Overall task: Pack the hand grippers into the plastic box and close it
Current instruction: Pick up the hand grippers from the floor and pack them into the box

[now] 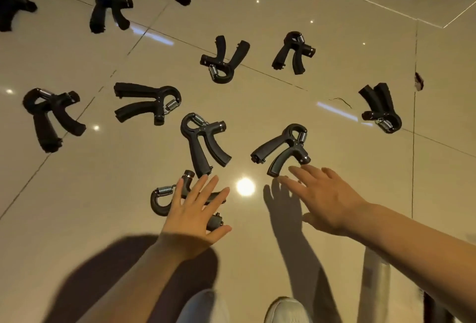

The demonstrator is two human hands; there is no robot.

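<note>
Several black hand grippers with metal springs lie scattered over a glossy beige tiled floor (pixel 322 8). My left hand (pixel 192 213) is spread flat with straight fingers over one gripper (pixel 161 196), covering most of its handles. My right hand (pixel 324 196) reaches forward with straight fingers, its fingertips just short of another gripper (pixel 283 149). A third gripper (pixel 203 142) lies between them, just beyond my left fingertips. No plastic box is in view.
More grippers lie farther off: one at mid left (pixel 146 102), one at far left (pixel 52 119), two in the middle distance (pixel 224 60) (pixel 293 52), one at right (pixel 381 109). My white shoes (pixel 283 310) show at the bottom edge.
</note>
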